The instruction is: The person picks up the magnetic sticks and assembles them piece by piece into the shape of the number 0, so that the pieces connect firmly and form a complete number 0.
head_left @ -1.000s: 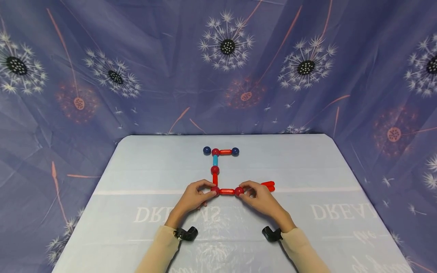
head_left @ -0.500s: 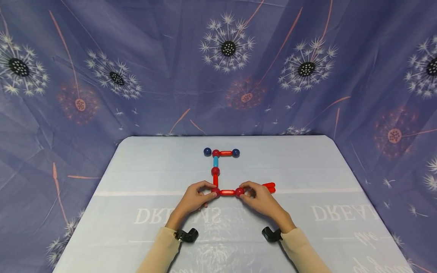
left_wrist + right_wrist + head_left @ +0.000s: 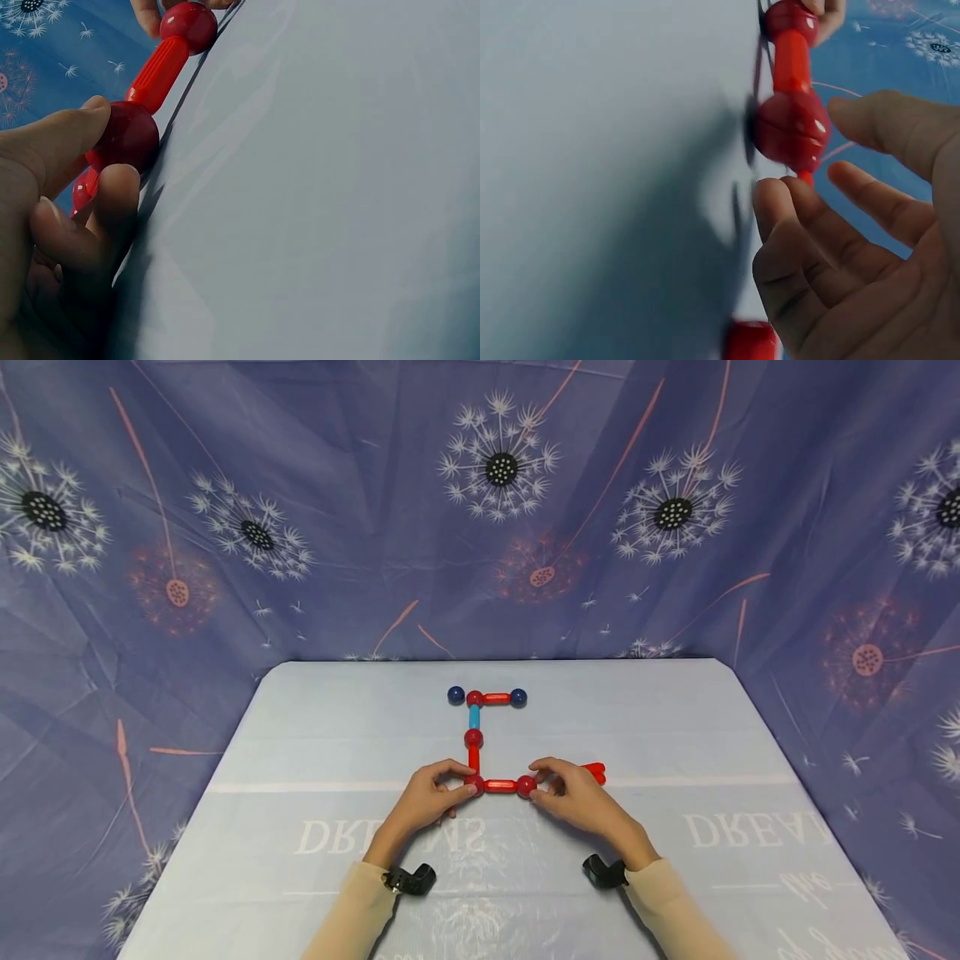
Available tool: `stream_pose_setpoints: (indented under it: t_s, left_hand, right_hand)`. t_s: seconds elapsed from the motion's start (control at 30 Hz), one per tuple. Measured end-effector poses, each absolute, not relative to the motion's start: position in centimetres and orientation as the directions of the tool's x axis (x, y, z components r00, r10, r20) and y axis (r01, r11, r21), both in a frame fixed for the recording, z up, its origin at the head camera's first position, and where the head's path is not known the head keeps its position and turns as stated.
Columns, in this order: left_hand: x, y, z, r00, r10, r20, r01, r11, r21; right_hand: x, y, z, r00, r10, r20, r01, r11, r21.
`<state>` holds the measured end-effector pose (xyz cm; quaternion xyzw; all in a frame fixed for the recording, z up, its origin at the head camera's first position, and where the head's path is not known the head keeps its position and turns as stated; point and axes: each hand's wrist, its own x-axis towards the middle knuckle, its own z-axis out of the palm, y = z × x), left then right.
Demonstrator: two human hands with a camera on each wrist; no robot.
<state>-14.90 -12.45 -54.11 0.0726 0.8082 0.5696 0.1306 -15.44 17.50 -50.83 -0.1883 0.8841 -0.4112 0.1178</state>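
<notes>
Magnetic balls and rods form a figure on the table. My left hand (image 3: 432,793) pinches the red corner ball (image 3: 126,136) between thumb and fingers. From it a red rod (image 3: 500,786) runs right to another red ball (image 3: 789,126). My right hand (image 3: 573,792) is at that end ball, its thumb and fingers spread apart in the right wrist view, with a small gap to the ball. Away from me, a red rod (image 3: 473,758) leads from the corner to a red ball (image 3: 473,738), then a light blue rod (image 3: 474,717) to a top red ball (image 3: 475,698).
Right of the top ball, a red rod (image 3: 497,699) joins a dark blue ball (image 3: 518,697). Another dark blue ball (image 3: 456,695) sits left of it. Loose red rods (image 3: 596,772) lie behind my right hand. A patterned curtain (image 3: 360,527) hangs behind the table (image 3: 637,718).
My right hand has loosened from the end ball and shifted slightly right. The left hand stays on the corner ball. The figure looks unchanged.
</notes>
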Motion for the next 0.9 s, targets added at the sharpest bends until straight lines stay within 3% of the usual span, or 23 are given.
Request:
stream_pose_setpoints:
  t_s: [0.33,0.9]
  left_hand:
    - [-14.8,-12.4,-54.0,-0.954,0.269,-0.13,-0.031,0.342,0.939]
    - [-14.8,-12.4,-54.0,-0.954,0.276,-0.121,-0.025,0.33,0.944]
  right_hand:
    - [-16.5,20.7,-48.3,-0.886,-0.463,0.026,-0.342,0.615,-0.71]
    - [-19.3,24.7,-49.2,-0.892,-0.451,-0.044,-0.322,0.699,-0.638]
